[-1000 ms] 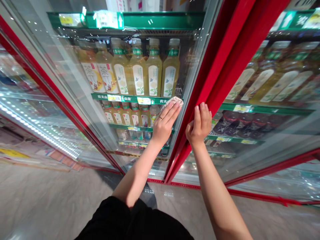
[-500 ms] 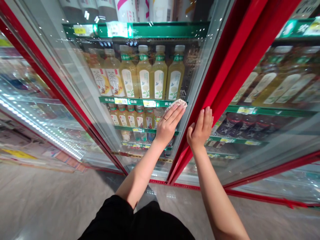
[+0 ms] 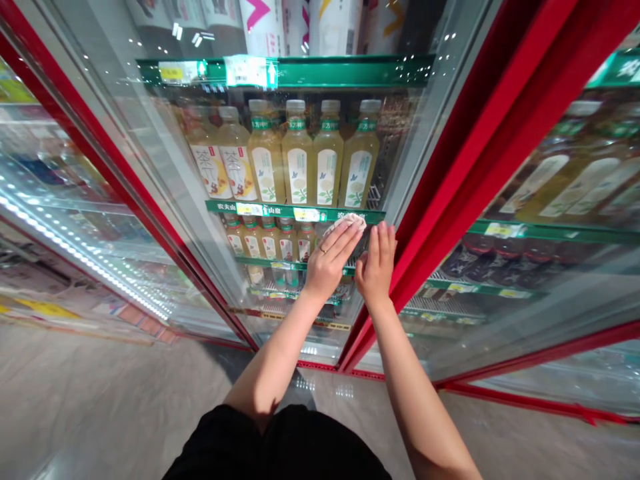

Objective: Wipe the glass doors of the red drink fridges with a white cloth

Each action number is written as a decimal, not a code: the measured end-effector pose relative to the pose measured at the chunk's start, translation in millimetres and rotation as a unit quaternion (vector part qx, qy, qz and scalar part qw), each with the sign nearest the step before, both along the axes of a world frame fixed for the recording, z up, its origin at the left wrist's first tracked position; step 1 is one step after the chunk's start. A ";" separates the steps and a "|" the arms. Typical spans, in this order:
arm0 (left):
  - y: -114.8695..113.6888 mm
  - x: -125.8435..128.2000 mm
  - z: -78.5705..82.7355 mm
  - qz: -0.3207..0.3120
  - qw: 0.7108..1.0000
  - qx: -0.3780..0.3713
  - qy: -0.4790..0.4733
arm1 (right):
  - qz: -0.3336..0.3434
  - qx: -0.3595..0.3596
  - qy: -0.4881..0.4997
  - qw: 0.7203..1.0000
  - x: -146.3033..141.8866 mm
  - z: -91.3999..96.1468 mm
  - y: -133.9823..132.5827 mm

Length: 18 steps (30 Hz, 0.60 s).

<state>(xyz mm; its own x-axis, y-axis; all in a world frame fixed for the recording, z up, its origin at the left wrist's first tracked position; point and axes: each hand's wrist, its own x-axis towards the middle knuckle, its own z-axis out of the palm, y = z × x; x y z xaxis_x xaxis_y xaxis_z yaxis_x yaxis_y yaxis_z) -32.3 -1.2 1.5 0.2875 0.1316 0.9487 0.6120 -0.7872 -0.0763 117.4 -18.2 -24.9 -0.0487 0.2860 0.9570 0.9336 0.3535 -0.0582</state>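
My left hand (image 3: 325, 268), with a ring on one finger, presses a whitish crumpled cloth (image 3: 352, 220) against the glass door (image 3: 400, 150) of a drinks fridge. Part of the cloth is hidden under its fingers. Just to the right, my right hand (image 3: 378, 263) is empty and lies with fingers stretched out at the door's right edge, beside the red door frame (image 3: 463, 143). Behind the glass, yellowish tea bottles (image 3: 327, 160) stand in a row on a green-edged shelf (image 3: 325, 214).
Smaller bottles (image 3: 270, 240) fill the shelf below, and large bottles (image 3: 263, 27) stand above. Another glazed fridge section with dark purple bottles (image 3: 493, 260) is on the right. A bright light strip (image 3: 80, 263) runs along the left. Grey tiled floor (image 3: 125, 400) lies below.
My right hand has moved left, off the red frame to the glass edge, closer to my left hand. My left hand and the cloth have shifted slightly left and down.
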 end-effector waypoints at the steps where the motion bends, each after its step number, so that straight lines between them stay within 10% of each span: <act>1: -1.7 -6.2 -5.3 -0.002 1.000 0.001 0.006 | -0.009 -0.005 -0.007 1.000 0.6 -3.8 2.6; 8: 3.2 -9.3 -6.5 0.018 0.994 -0.019 -0.108 | -0.054 -0.012 -0.004 0.998 2.8 -15.0 9.5; 18: 2.4 -31.8 -14.9 -0.009 1.000 -0.009 -0.015 | -0.083 -0.029 -0.010 0.996 5.0 -14.1 8.7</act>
